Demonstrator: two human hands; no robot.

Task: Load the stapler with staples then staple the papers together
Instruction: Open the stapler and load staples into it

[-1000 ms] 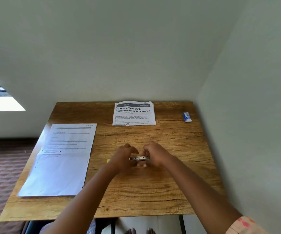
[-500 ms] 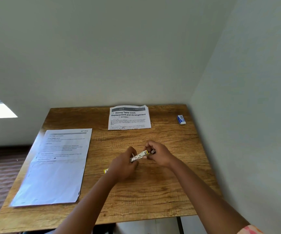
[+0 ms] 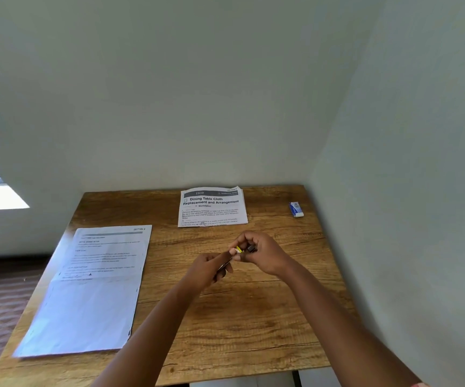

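Papers lie flat at left of surface. Center: I see L hand pinching a thin metal strip, prob. part of the stapler, which R hand holds curled round its yellow end, above the wood. Folded sheet at back, small blue-white box far right.
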